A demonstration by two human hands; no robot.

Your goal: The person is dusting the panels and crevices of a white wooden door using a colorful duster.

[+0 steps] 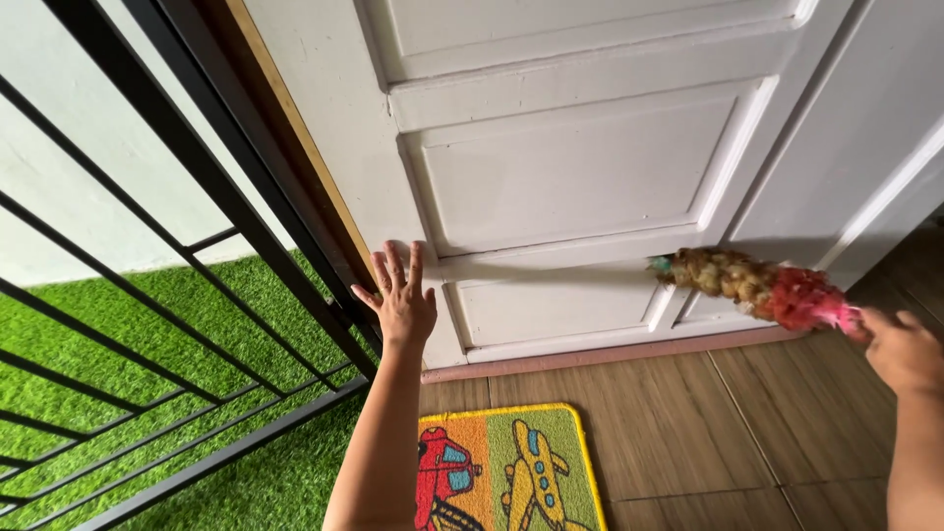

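Feather duster (757, 285), gripped in the right hand's (900, 349) closed fingers, brushes the white panelled door (580, 177); left hand (401, 300), fingers spread, braces its edge.

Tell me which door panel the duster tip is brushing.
The lower left panel: the feather duster tip meets its top right corner, below the big middle panel.

One head-worn camera looks steeply down and forward, close to a white door (580, 177) and the floor (688, 423).
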